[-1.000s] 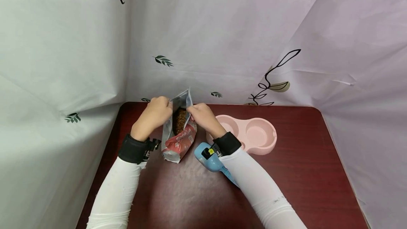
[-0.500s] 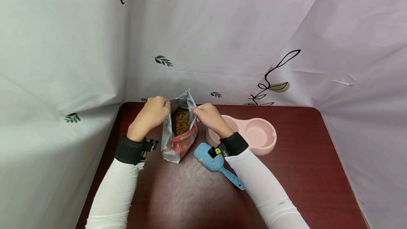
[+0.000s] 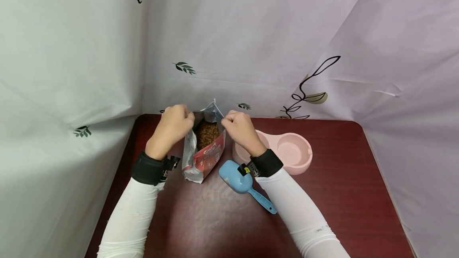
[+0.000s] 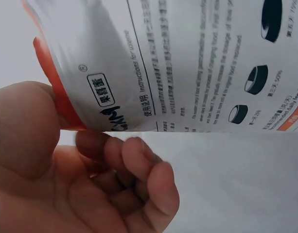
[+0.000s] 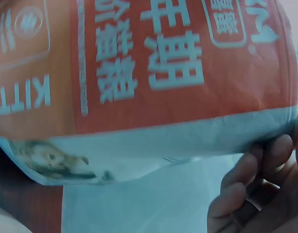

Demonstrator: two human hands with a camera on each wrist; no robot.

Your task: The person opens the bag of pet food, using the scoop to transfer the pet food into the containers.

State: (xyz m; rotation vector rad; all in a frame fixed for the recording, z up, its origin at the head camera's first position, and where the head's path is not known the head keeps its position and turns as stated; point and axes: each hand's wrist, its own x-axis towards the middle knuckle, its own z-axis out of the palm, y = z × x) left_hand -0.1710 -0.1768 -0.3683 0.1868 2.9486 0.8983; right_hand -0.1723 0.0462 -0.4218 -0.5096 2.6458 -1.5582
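Observation:
A red and silver cat food bag (image 3: pixel 209 157) stands on the table with its mouth spread wide. Brown kibble (image 3: pixel 206 133) shows inside. My left hand (image 3: pixel 173 126) pinches the left side of the rim, and my right hand (image 3: pixel 241 128) pinches the right side. In the left wrist view, the fingers (image 4: pixel 139 160) curl at the edge of the bag's printed back panel (image 4: pixel 187 73). The right wrist view has the red front panel (image 5: pixel 187 73) filling most of the picture, with curled fingers (image 5: pixel 251 179) at its edge.
Below my right wrist a blue scoop (image 3: pixel 236 177) lies on the dark red table (image 3: pixel 344 178), handle toward the front right. A pink double bowl (image 3: pixel 294 152) sits right of the bag, partly behind my right hand. White printed cloth (image 3: pixel 229 43) hangs behind the table.
My right hand has moved right and slightly up with its side of the rim, so the bag's mouth is wider and more kibble shows. My left hand has barely shifted.

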